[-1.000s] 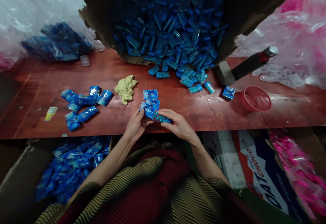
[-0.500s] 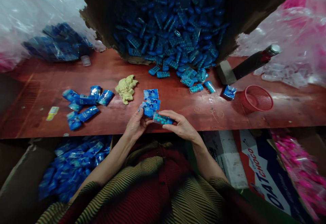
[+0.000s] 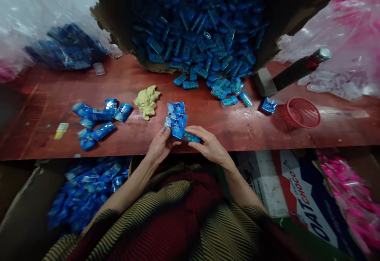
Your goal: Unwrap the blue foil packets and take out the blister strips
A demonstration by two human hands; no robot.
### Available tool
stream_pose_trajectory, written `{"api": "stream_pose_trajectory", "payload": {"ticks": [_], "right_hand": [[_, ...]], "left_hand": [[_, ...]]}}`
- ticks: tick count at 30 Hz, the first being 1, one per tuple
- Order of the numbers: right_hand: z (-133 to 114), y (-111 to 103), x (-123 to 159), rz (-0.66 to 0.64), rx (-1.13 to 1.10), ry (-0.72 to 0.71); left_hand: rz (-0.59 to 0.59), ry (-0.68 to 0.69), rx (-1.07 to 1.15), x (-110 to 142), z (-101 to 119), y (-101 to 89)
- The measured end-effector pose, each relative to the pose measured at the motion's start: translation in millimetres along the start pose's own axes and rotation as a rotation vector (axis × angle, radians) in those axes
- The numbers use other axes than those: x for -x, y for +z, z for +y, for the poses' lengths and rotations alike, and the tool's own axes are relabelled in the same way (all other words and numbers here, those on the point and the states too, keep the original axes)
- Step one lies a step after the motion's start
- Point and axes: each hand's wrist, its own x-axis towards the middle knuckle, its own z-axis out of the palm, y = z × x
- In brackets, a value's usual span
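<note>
Just right of the yellow cloth [image 3: 147, 102], the left hand [image 3: 159, 144] pinches a blue wrapper [image 3: 177, 133], likely floppy. The right hand [image 3: 210, 145] grips a little bottle [image 3: 191, 137], probably light, hard, slippery; best held around its sides.

Head view: worn on the person's head, facing forward and steeply down.
Nearest to lens: the wearer's striped clothing [image 3: 166, 213], along the bottom edge.
Frame centre: left hand [image 3: 160, 146] and right hand [image 3: 210, 146], within arm's reach.
Tabletop [image 3: 142, 136]: seen from above, spanning the width.
Carton [image 3: 108, 19]: beyond the hands, cut by the top edge.
</note>
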Motion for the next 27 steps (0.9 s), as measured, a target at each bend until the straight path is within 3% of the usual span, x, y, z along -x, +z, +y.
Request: {"api": "stream_pose_trajectory", "payload": {"ticks": [6,10,14,18,22,27], "right_hand": [[9.0,38.2,-1.3,0.184,0.207,0.043],[12.8,55.2,0.5,0.154,0.262,0.031],[12.5,42.9,1.2,0.066,-0.023,-0.021],[18.6,32.7,-0.1,0.089,-0.344,0.096],[26.3,32.5,-2.4,0.143,-0.466,0.171],[24.5,26.5,-4.7,0.019,-0.697,0.209]], "left_hand": [[0.078,0.0,0.016,2.0,-5.0,10.4],[0.125,-0.06,0.073,0.0,-4.5,9.6],[0.137,-0.177,0.073,-1.2,1.6,5.4],[0.066,-0.209,0.102,1.6,8.2,5.8],[-0.076,-0.256,0.108,3.9,14.7,4.3],[-0.258,-0.322,0.12,1.7,12.0,0.5]]}}
